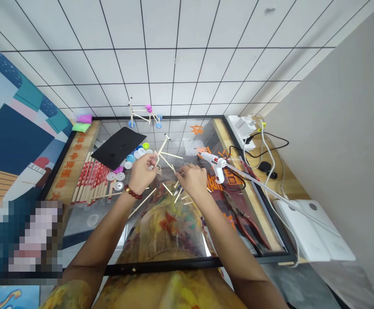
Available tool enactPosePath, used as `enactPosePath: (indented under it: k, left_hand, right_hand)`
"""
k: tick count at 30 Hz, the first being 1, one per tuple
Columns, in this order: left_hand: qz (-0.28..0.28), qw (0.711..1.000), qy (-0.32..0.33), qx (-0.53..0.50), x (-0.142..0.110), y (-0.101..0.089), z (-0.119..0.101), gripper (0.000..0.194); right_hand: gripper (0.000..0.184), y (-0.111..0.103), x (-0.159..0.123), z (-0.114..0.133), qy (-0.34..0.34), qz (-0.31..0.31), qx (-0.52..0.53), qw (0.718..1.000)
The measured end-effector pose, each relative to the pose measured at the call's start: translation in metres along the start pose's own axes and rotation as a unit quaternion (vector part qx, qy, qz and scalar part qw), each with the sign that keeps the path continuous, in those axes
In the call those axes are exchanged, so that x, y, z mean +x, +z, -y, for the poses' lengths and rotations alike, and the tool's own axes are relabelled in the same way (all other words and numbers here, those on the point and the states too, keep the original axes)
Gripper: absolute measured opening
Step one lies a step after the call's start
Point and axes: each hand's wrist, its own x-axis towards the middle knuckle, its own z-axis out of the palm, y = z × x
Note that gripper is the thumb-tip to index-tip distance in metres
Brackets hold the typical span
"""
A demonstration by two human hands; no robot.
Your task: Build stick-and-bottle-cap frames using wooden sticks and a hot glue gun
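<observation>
My left hand [143,172], with a beaded bracelet at its wrist, pinches a small frame of glued wooden sticks [164,147] just above the glass tabletop. One stick of this frame points up and carries a dark-tipped crosspiece. The fingers of my right hand [192,180] are closed on a short wooden stick [173,168], close to the frame's lower end; whether the two touch I cannot tell. Beneath the hands lie several cut stick pieces [167,189] and a pair of scissors [178,191], partly hidden by my right hand.
A white glue gun [215,164] lies right of my hands, red-handled pliers [246,223] nearer. Left are a black sheet [119,147], bottle caps [120,176] and red-wrapped chopsticks [92,180]. A finished-looking stick model with blue wheels [158,125] stands behind. A power strip [241,131] sits right.
</observation>
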Motion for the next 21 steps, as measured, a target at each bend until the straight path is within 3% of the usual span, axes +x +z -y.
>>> enactPosePath:
  k: [9, 12, 17, 21]
  left_hand:
    - [-0.026, 0.998, 0.052, 0.038, -0.002, 0.001, 0.003, 0.037]
    - [-0.038, 0.998, 0.052, 0.022, 0.0, 0.004, 0.01, 0.038]
    - [-0.05, 0.997, 0.049, -0.023, 0.003, 0.008, 0.02, 0.036]
    - [-0.054, 0.996, 0.055, -0.046, 0.004, 0.009, 0.021, 0.033]
  right_hand:
    - [0.019, 0.007, 0.002, 0.001, 0.0, -0.01, 0.037, 0.999]
    - [0.019, 0.001, -0.001, -0.003, 0.014, -0.055, 0.075, 0.996]
    - [0.029, -0.013, 0.014, 0.005, -0.04, -0.142, 0.093, 0.985]
    - [0.035, -0.014, 0.047, 0.019, -0.051, -0.074, 0.141, 0.986]
